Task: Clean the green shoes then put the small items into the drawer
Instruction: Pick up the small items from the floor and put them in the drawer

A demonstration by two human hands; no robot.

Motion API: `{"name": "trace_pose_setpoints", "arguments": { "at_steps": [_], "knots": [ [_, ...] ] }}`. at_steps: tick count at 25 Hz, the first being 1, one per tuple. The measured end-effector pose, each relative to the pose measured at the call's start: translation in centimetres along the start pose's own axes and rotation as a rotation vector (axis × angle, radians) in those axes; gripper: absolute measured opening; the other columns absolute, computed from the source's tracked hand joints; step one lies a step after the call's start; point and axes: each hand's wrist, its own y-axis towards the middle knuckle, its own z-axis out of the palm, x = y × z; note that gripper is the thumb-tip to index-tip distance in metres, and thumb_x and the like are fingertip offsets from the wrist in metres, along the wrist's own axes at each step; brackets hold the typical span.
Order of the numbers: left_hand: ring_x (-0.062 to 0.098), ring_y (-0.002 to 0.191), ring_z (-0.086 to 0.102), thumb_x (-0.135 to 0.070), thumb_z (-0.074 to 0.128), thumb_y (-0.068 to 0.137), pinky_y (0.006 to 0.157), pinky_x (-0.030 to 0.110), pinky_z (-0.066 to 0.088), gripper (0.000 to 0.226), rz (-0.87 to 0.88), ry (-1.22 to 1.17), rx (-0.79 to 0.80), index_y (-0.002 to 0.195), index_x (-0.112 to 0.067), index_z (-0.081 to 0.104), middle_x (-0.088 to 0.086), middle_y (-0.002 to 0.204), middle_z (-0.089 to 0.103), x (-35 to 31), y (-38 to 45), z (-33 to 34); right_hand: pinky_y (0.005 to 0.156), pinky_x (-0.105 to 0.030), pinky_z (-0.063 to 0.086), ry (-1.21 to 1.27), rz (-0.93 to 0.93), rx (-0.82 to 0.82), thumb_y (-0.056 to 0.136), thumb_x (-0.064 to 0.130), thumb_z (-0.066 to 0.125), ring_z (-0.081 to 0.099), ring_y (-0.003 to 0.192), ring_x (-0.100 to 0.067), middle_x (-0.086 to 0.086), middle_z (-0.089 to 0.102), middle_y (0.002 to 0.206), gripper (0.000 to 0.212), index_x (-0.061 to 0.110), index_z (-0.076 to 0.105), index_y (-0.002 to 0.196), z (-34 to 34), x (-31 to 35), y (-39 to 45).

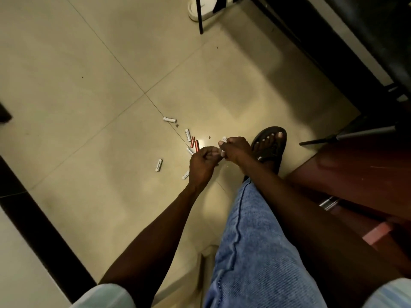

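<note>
Both hands hung low over the beige tiled floor (89, 63), the right hand (234, 150) clutching a small white cylindrical battery (224, 138), the left hand (201, 162) curled beside it, nearer the scattered white and orange batteries (191, 143) lying just leftward, mostly pointing away.

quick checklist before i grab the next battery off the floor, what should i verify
1. Right hand holds what it has gathered: ok, it grips white batteries.
2. Left hand free to pick: cannot tell, its fingers are curled at the right hand and may pinch a battery.
3. Batteries left on the floor: not ok, several white ones such as the far one and the near-left one, plus two orange ones.
4. Nearest battery reachable: ok, it lies just beside the left hand.
5. Sandalled foot off the batteries: ok, none under it.
6. Drawer ready: cannot tell, no open drawer is plainly shown.
</note>
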Motion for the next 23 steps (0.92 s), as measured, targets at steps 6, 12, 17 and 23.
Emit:
{"name": "trace_pose_setpoints", "arguments": {
  "at_steps": [6,12,17,23],
  "knots": [
    [0.037,0.107,0.052,-0.014,0.057,0.088,0.080,0.038,0.044,0.033,-0.189,0.756,-0.120,0.119,-0.005,0.053,0.018,0.115,0.055,8.1,1.6,-5.7,0.051,-0.024,0.043,0.164,-0.035,-0.038,0.094,0.014,0.056,0.061,0.053,-0.021,-0.012,0.068,0.070,0.009,0.016,0.056,0.086,0.6,-1.4,0.7],
    [0.035,0.096,0.059,-0.017,0.054,0.091,0.072,0.033,0.041,0.017,-0.190,0.711,-0.235,0.099,-0.003,0.060,0.016,0.099,0.065,7.0,3.1,-6.7,0.058,-0.028,0.046,0.208,0.015,0.009,0.094,0.008,0.053,0.061,0.061,-0.018,-0.007,0.065,0.074,0.019,0.016,0.055,0.077,0.9,-1.7,1.3],
    [0.016,0.080,0.066,-0.031,0.071,0.086,0.072,0.027,0.054,0.021,0.058,0.152,-0.083,0.101,-0.016,0.067,0.001,0.087,0.070,0.1,0.4,-2.9,0.069,-0.031,0.050,0.561,0.164,0.108,0.098,0.015,0.049,0.064,0.074,-0.022,-0.009,0.068,0.086,0.017,0.013,0.058,0.084,0.8,-1.0,1.2],
    [0.026,0.100,0.061,-0.010,0.057,0.088,0.077,0.026,0.041,0.025,-0.084,0.551,-0.137,0.112,-0.011,0.064,0.011,0.109,0.065,5.4,0.6,-4.5,0.048,-0.021,0.039,0.716,0.194,0.179,0.100,0.021,0.047,0.043,0.044,-0.012,-0.003,0.050,0.062,0.021,0.011,0.056,0.083,0.1,-1.3,0.4]
  ]
}}
